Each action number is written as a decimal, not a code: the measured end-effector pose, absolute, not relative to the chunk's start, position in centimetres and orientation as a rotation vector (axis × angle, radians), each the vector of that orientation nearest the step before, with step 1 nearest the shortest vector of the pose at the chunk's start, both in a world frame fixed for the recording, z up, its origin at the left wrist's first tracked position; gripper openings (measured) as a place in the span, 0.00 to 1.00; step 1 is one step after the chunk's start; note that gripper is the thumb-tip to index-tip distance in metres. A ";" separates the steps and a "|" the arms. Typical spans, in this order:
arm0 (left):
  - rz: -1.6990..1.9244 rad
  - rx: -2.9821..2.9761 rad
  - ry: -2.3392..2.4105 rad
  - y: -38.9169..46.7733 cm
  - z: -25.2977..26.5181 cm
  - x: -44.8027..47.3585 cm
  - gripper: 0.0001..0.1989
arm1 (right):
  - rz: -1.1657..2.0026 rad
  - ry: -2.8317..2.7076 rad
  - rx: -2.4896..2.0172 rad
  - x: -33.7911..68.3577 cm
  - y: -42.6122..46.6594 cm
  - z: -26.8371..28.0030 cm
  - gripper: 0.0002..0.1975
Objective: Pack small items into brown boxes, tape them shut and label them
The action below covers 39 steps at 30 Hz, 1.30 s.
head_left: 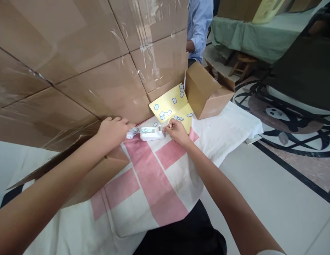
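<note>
My left hand (113, 131) is closed, its fingertips at a small white piece (130, 134) joined to a pale green-striped strip (140, 131). That strip leads into a low white case (152, 134) lying on the cloth, which looks like a tape or label dispenser. At the case's right end, my right hand (178, 131) pinches with thumb and forefinger; anything between them is too small to make out. Behind it a folded yellow card (167, 102) leans against the boxes, dotted with several small blue-edged white stickers (174, 101).
Taped cardboard boxes (101, 81) form a wall at the left and back. An open carton (215, 102) stands right of the card, another open box (101, 177) under my left forearm. A pink-and-white cloth (156, 187) covers the work surface. A person in a blue shirt (200, 28) sits behind.
</note>
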<state>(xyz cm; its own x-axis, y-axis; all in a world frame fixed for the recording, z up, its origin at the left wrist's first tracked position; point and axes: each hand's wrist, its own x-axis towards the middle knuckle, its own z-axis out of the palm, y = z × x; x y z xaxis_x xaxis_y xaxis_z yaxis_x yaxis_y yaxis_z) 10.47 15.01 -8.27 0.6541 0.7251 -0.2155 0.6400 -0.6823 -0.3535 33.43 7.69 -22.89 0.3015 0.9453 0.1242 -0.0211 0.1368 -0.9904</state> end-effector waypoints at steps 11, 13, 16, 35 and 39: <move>-0.328 -2.799 -1.317 7.6 -17.2 14.8 0.30 | 0.994 -0.903 -1.014 34.4 6.9 -20.8 0.21; -0.442 -2.770 -1.356 8.1 -18.7 15.3 0.30 | 0.987 -0.882 -1.036 34.6 6.9 -20.9 0.21; -0.507 -2.751 -1.324 8.3 -20.0 15.5 0.29 | 0.979 -0.862 -1.106 34.4 6.9 -21.2 0.19; -0.581 -2.797 -1.384 8.5 -21.3 15.3 0.25 | 0.619 -1.340 -1.605 33.5 6.7 -22.3 0.14; -0.601 -2.818 -1.370 8.7 -21.2 15.3 0.24 | 0.633 -1.275 -1.611 33.6 6.6 -22.4 0.13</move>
<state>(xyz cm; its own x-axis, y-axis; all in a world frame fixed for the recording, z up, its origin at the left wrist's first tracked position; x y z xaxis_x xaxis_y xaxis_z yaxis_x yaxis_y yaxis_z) 15.25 8.66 -21.24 0.5606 0.7672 0.3118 0.7488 -0.6304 0.2046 33.57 6.62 -22.41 0.3214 0.9341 0.1552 0.4410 -0.0026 -0.8975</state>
